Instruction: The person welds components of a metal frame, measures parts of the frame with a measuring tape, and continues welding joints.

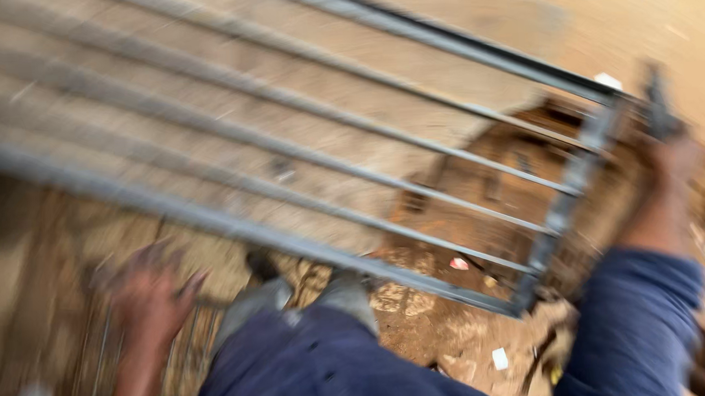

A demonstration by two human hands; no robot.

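Heavily blurred, the head view looks down on a grey metal grille [350,165], a frame of long parallel bars that runs from the upper left to a short end bar at the right, lying tilted above a dirt floor [684,23]. Up at the frame's far right corner, the right hand [670,158] is raised, its blue sleeve [637,319] below it; it seems wrapped around a dark tool [657,110] that stands against that corner, though the blur hides how tightly the fingers close. Down at the lower left, the left hand [150,296] sits just under the nearest long bar, fingers spread and apart from the metal as far as can be told; it holds nothing visible. Between the arms, the person's blue trousers [322,371] fill the bottom edge, with grey shoes [293,295] just beneath the near bar. Small white scraps [500,358] and a pink bit [459,263] lie on the brown ground under the grille.
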